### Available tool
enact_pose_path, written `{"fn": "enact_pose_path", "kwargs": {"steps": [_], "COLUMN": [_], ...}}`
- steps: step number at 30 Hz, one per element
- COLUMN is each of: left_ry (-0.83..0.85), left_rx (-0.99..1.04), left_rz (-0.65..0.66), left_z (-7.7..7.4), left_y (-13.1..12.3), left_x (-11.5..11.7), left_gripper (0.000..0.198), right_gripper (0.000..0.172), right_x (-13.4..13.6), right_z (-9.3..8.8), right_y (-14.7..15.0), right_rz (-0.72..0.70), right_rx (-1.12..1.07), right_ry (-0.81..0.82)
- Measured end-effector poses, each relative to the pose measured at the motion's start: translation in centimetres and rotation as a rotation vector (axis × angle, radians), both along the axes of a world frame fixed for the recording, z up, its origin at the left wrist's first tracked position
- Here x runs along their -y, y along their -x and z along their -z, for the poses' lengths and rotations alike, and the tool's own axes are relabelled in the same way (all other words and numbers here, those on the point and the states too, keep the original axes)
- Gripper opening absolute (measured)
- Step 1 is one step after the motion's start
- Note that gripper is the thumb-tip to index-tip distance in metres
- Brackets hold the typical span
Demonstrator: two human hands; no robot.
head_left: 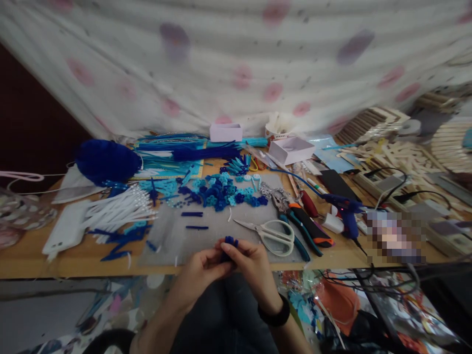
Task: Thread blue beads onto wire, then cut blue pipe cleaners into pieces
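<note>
Both hands meet at the table's front edge around a dark blue pipe cleaner piece [231, 241], bent into small loops. My left hand [206, 263] pinches it from the left, and my right hand [252, 260] grips it between thumb and fingers. Part of the piece is hidden by the fingers. Beyond the hands, two short dark blue pipe cleaner lengths [197, 227] lie on a grey mat [165, 246]. White-handled scissors [276, 236] rest just right of my right hand. A pile of blue and turquoise fuzzy flowers [217, 189] sits farther back.
White pipe cleaner stems [118, 209] and a white power bank-like block [68, 231] lie left. Pliers [308, 226] and a blue glue gun [346, 216] lie right. Behind are a blue fluffy ball [106, 161], white boxes [291, 150] and wooden sticks [387, 157].
</note>
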State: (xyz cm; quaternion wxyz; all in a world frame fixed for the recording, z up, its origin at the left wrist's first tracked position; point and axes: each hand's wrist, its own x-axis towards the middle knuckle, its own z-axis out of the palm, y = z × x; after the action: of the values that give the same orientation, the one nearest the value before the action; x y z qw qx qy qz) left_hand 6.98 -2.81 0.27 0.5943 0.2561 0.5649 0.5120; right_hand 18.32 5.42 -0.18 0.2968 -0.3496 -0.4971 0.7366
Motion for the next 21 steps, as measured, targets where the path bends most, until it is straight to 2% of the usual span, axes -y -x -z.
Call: {"fn": "enact_pose_path", "kwargs": {"steps": [2,3,5,6,8,10,13,16,21], "left_ry": [-0.005,-0.011,-0.031,-0.054,-0.108,-0.079,0.02,0.037,-0.021], "left_rx": [-0.199,-0.366,-0.833,-1.058,-1.418,-1.646,-1.818,-1.865,-1.621], "left_rz": [0.062,0.055,-0.138,-0.194,-0.171,-0.103,-0.019,-0.025,-0.148], "left_z": [-0.5,-0.7,-1.0,-1.0,-0.5,0.3,1.6,2.3,2.4], "left_y": [1.6,2.7,5.3,6.6,8.6,9.7,9.9,9.6,9.8], "left_x": [-0.1,-0.2,-0.8,-1.1,-1.9,-2.5,-2.8,-2.4,-2.2], "left_gripper": [0.026,0.025,0.023,0.027,0.035,0.044,0.047,0.042,0.03], "right_gripper": [0.031,0.032,0.035,0.036,0.038,0.038,0.038,0.038,0.037], "right_x": [-0.2,-0.2,-0.2,-0.2,0.0,0.2,0.4,0.5,0.5], "right_z": [-0.1,-0.1,-0.3,-0.3,-0.3,-0.3,-0.3,-0.3,-0.2], "right_y": [-0.3,-0.4,-0.8,-0.9,-1.1,-1.2,-1.4,-1.4,-1.3], "right_rz": [0.027,0.038,0.048,0.046,0.031,0.009,-0.005,-0.008,-0.03], "right_rx": [0.005,0.008,0.014,0.016,0.014,0.015,0.027,0.034,0.046], "right_ry": [-0.026,-0.034,-0.029,-0.018,0.012,0.028,0.02,0.004,-0.011]}}
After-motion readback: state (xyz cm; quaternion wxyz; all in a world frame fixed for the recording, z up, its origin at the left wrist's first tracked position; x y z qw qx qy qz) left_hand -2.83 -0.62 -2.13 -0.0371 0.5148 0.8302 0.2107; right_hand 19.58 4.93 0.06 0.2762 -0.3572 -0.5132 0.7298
